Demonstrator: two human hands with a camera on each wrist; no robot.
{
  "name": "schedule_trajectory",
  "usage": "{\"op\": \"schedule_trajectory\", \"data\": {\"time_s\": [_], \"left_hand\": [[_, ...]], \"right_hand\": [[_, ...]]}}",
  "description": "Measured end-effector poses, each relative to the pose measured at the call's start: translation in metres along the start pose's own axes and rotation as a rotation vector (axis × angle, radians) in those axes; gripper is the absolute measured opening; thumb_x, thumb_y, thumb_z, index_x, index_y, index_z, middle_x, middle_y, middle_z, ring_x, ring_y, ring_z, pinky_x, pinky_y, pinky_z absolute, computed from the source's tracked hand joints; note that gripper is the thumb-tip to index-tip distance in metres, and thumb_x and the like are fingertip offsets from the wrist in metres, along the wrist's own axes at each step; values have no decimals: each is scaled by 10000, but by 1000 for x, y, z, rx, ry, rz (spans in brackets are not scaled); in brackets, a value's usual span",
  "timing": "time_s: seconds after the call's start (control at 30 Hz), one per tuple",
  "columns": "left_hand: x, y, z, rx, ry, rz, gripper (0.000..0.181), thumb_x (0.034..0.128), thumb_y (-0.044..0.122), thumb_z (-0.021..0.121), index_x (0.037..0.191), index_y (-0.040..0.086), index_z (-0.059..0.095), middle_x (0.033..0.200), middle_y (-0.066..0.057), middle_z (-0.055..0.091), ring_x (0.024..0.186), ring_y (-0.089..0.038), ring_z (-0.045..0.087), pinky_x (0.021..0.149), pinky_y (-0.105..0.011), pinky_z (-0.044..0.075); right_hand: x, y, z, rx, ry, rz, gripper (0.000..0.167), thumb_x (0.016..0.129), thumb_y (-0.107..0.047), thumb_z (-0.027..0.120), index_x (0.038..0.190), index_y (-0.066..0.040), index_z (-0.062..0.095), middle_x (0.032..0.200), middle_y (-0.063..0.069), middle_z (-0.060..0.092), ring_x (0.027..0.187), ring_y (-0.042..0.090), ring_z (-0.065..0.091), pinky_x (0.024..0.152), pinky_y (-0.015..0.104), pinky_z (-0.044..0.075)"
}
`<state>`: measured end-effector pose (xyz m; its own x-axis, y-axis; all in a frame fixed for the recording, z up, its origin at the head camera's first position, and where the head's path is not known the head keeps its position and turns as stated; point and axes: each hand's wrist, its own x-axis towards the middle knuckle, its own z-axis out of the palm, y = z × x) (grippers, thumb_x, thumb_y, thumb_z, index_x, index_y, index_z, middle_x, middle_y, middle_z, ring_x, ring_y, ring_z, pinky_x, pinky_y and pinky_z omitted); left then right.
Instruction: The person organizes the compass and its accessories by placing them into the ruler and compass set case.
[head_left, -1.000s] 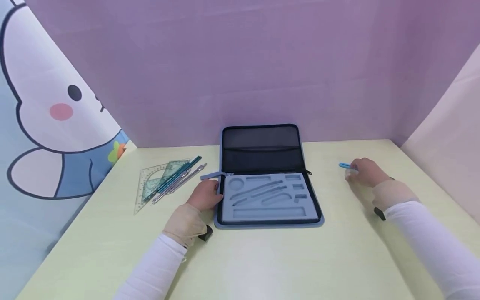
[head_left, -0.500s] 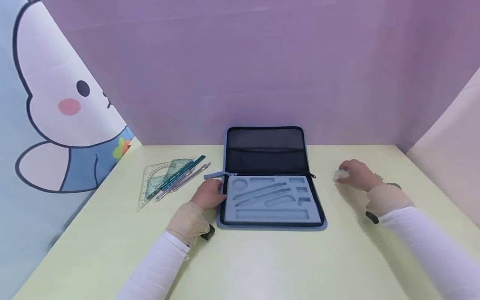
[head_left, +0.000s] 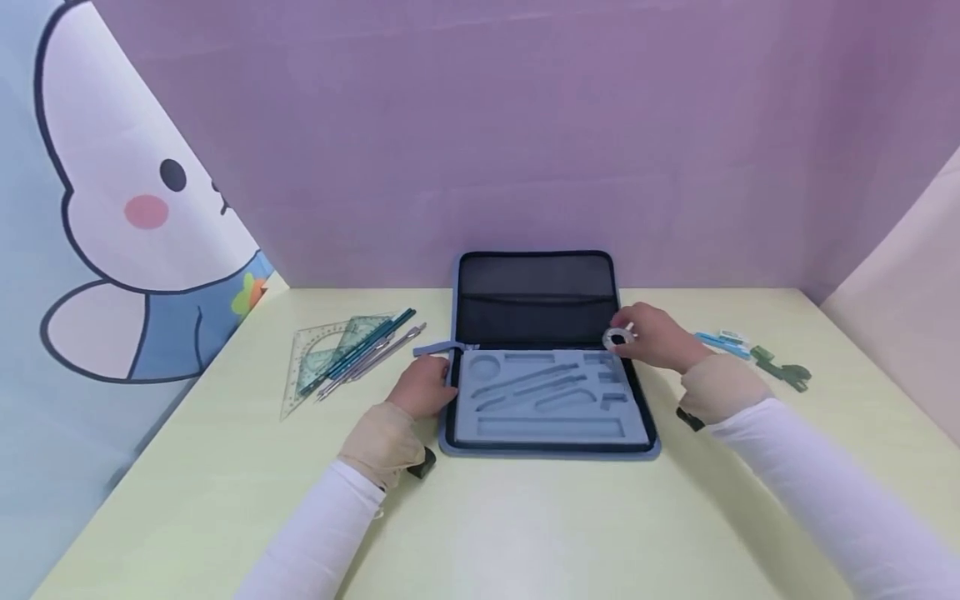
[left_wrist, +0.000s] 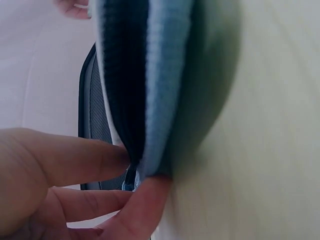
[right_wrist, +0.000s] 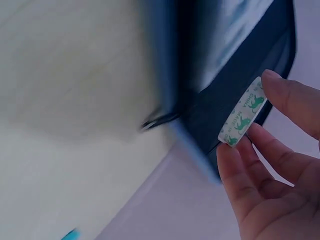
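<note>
In the head view an unzipped case (head_left: 551, 455) lies spread on the table, its dark mesh lid (head_left: 536, 275) raised at the back. A grey foam insert (head_left: 517, 408) with shaped recesses fills its base. My left hand (head_left: 420, 387) holds the case's left edge; thumb and fingers pinch that edge (left_wrist: 162, 90) in the left wrist view. My right hand (head_left: 662, 337) holds a small tape roll (head_left: 607, 340) above the back right corner of the insert. Green printing shows on the tape roll (right_wrist: 242, 115) in the right wrist view, gripped between thumb and fingers.
Left of the case lie a clear set square (head_left: 291, 387), a smaller green-tinted triangle (head_left: 311, 364), dark green pencils (head_left: 360, 350) and metal drawing tools (head_left: 386, 354). At right are a blue slim tool (head_left: 722, 344), a small white block (head_left: 731, 336) and a green object (head_left: 786, 371).
My right hand has let go of the blue tool, taken up the tape roll and carried it left to the case. My left hand keeps its place at the case edge.
</note>
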<state>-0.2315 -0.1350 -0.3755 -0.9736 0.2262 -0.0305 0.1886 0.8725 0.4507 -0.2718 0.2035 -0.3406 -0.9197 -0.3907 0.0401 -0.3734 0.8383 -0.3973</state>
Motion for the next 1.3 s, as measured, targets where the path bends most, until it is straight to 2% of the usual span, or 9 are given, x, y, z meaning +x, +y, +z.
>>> {"op": "schedule_trajectory", "data": {"time_s": [0.27, 0.5, 0.7, 1.07, 1.3], "left_hand": [[2, 3, 4, -3, -15, -9, 107, 808, 86, 657, 844, -10, 626, 628, -44, 578, 588, -191, 566, 647, -305, 470], [3, 4, 3, 5, 7, -7, 98, 799, 79, 663, 830, -8, 627, 649, -54, 590, 608, -198, 566, 657, -322, 477], [3, 5, 4, -1, 7, 6, 97, 791, 73, 667, 823, -11, 630, 644, -54, 587, 600, -199, 556, 642, -319, 472], [0, 6, 0, 22, 14, 1, 101, 791, 70, 671, 823, -15, 627, 667, -59, 578, 621, -204, 541, 624, -323, 452], [0, 5, -1, 37, 2, -17, 121, 805, 87, 678, 851, -14, 631, 708, -68, 577, 659, -215, 529, 657, -349, 456]], "right_hand": [[14, -40, 10, -4, -60, -71, 370, 821, -96, 700, 1124, 82, 585, 1075, 223, 575, 981, 333, 561, 838, 453, 471], [26, -69, 14, -7, -128, -83, 400, 833, -123, 705, 1174, 39, 575, 1139, 188, 562, 1047, 310, 544, 887, 435, 456], [32, -85, 25, 20, -187, -93, 409, 845, -125, 696, 1198, 31, 563, 1152, 172, 547, 1074, 305, 535, 905, 425, 452], [41, -104, 46, 25, -211, -151, 366, 842, -133, 704, 1169, -17, 589, 1139, 121, 552, 1072, 255, 539, 920, 384, 452], [53, -119, 57, 26, -244, -134, 364, 833, -150, 717, 1162, -49, 596, 1131, 85, 549, 1063, 213, 531, 930, 358, 445]]}}
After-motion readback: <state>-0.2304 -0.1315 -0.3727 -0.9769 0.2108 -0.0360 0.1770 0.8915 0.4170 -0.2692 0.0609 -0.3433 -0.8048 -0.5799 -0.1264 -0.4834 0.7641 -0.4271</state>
